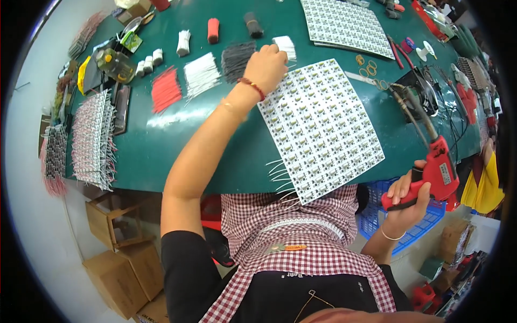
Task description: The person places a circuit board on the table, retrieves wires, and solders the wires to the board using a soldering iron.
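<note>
A large white panel of small circuit boards (328, 129) lies on the green table in front of me, its near corner past the table edge. Several thin white wires stick out from its lower left side. My left hand (266, 67) is at the panel's upper left corner, beside a small pile of white wires (285, 47) and a pile of black wires (237, 60). Its fingers are curled together, and what is between them is hidden. My right hand (409, 196) grips a red soldering gun (440, 171) by its handle, its metal nozzle pointing up over the table.
Red wires (166, 90) and white wires (202, 75) lie to the left, with tied wire bundles (214, 30) behind. Another stack of panels (350, 27) is at the back. Wired boards (92, 139) lie far left. Pliers (397, 53) and a solder spool (426, 50) sit at right.
</note>
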